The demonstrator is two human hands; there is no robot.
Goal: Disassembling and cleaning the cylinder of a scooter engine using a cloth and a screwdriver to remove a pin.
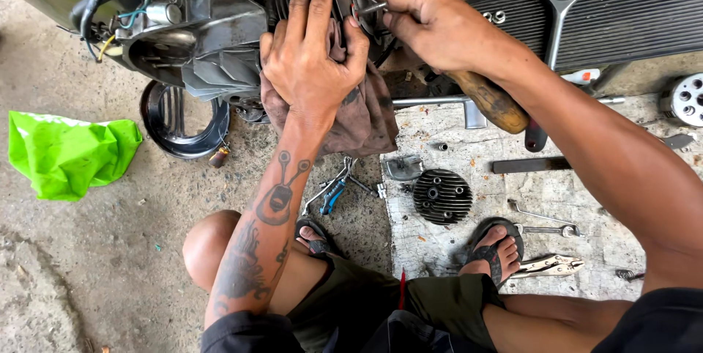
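Greasy rag [366, 115] under left hand [311, 53], fingers spread flat on engine [198, 38] | right hand [432, 23] clenched round wooden-handled screwdriver [487, 100] at cylinder opening | finned head [441, 196] already off, on board [454, 250] | reassembly undone

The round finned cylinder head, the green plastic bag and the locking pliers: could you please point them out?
Round finned cylinder head [441, 196], head view, middle of its fins.
Green plastic bag [67, 154], head view, centre.
Locking pliers [549, 265], head view, mid-handle.
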